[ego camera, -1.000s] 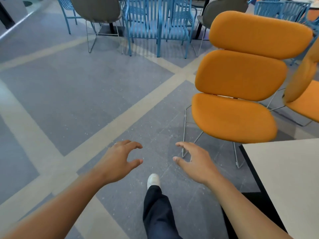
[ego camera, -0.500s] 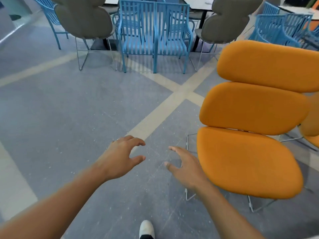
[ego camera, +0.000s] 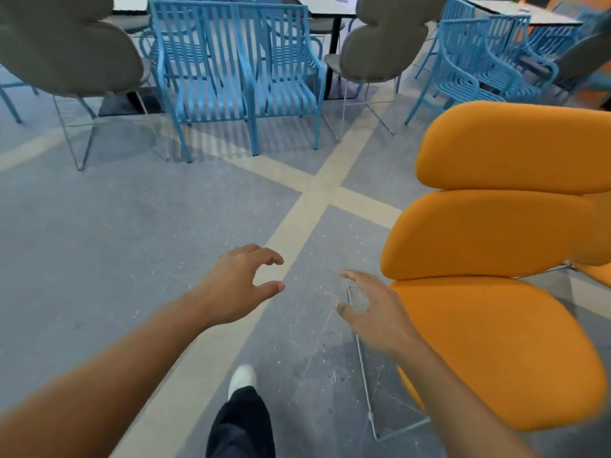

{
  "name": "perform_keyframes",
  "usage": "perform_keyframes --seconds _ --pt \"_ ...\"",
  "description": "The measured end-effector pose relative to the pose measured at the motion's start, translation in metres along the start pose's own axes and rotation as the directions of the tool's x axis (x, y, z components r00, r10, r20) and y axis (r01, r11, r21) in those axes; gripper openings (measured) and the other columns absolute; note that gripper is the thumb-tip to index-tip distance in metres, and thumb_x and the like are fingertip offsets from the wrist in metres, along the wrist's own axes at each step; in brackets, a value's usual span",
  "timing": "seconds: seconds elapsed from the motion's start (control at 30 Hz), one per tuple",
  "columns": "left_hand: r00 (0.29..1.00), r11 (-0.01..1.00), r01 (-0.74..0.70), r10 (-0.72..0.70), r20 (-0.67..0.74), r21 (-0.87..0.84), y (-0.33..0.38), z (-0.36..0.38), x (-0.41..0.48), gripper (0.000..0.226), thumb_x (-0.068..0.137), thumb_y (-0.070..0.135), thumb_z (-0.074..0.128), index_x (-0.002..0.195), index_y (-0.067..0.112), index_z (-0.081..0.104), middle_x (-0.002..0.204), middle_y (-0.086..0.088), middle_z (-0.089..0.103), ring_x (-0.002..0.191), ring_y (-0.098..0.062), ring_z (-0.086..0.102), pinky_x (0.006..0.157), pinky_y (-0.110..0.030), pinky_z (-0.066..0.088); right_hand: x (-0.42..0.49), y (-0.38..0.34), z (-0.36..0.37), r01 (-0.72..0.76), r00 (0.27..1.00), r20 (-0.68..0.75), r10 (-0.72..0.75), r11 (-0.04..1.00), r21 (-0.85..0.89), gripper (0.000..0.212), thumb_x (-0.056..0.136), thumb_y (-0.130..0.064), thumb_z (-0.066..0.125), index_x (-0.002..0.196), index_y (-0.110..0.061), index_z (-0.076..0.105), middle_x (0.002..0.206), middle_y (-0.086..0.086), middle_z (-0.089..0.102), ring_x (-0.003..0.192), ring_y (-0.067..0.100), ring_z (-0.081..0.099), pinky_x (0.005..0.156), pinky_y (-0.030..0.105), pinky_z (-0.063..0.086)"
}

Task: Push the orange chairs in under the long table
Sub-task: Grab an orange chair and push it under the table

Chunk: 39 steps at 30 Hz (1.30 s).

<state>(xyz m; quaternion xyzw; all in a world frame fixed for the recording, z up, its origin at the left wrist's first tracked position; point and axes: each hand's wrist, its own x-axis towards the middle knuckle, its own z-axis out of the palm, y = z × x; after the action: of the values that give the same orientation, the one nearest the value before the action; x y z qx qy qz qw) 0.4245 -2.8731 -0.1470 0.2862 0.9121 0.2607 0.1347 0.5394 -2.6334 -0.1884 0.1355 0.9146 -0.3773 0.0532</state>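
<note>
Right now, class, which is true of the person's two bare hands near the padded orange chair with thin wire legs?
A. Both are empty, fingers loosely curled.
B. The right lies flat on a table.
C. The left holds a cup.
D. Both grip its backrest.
A: the left hand and the right hand hold nothing above the grey floor; the padded orange chair stands beside the right hand.

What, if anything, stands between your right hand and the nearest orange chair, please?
Nothing visible does: the right hand, fingers spread, hovers right beside the seat edge of the orange chair. The long table is out of view.
</note>
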Motion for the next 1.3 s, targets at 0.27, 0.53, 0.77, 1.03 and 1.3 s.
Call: perform_keyframes --seconds 0.27,0.53,0.77,1.03,1.3 --pt "0.986 0.992 -0.127 0.125 0.106 0.010 -0.049 -0.066 0.140 0.039 0.086 0.048 0.064 0.122 0.034 0.059 0.122 0.013 0.058 0.108 -0.007 0.053 0.099 -0.029 0.043 0.122 -0.050 -0.019 -0.132 0.979 -0.151 0.138 0.990 0.048 0.057 0.096 -0.040 0.064 0.147 -0.036 0.041 0.157 -0.013 0.035 0.145 0.013 0.032 0.117 0.042 0.031" --pt "0.941 0.959 -0.280 0.267 0.208 0.037 -0.049 -0.093 0.273 0.040 0.086 0.050 0.063 0.123 0.035 0.057 0.122 0.012 0.058 0.108 -0.008 0.053 0.098 -0.030 0.045 0.202 -0.059 -0.055 -0.228 0.927 -0.275 0.254 0.966 0.126 0.056 0.095 -0.043 0.065 0.147 -0.039 0.042 0.155 -0.015 0.036 0.141 0.011 0.035 0.117 0.039 0.034" --pt "0.890 0.922 -0.387 0.362 0.278 0.036 -0.028 -0.085 0.409 0.041 0.086 0.049 0.062 0.124 0.034 0.056 0.122 0.013 0.056 0.109 -0.007 0.052 0.095 -0.022 0.040 0.294 -0.023 -0.085 -0.283 0.879 -0.337 0.337 0.938 0.199 0.056 0.095 -0.043 0.064 0.147 -0.038 0.042 0.153 -0.017 0.038 0.140 0.009 0.035 0.118 0.041 0.032" --pt "0.851 0.896 -0.442 0.407 0.332 0.035 0.014 -0.078 0.545 0.041 0.087 0.048 0.062 0.125 0.036 0.055 0.128 0.013 0.056 0.113 -0.007 0.050 0.102 -0.030 0.042 0.395 0.014 -0.134 -0.328 0.838 -0.362 0.409 0.907 0.266 0.056 0.094 -0.049 0.062 0.145 -0.039 0.043 0.153 -0.016 0.039 0.141 0.011 0.035 0.118 0.043 0.031" --pt "0.776 0.848 -0.530 0.483 0.406 0.005 0.051 -0.064 0.652 0.039 0.088 0.048 0.061 0.125 0.036 0.055 0.128 0.013 0.055 0.115 -0.007 0.049 0.100 -0.025 0.039 0.459 0.039 -0.182 -0.377 0.735 -0.450 0.508 0.857 0.351 0.054 0.092 -0.044 0.067 0.142 -0.038 0.048 0.146 -0.017 0.045 0.133 0.007 0.040 0.112 0.033 0.036"
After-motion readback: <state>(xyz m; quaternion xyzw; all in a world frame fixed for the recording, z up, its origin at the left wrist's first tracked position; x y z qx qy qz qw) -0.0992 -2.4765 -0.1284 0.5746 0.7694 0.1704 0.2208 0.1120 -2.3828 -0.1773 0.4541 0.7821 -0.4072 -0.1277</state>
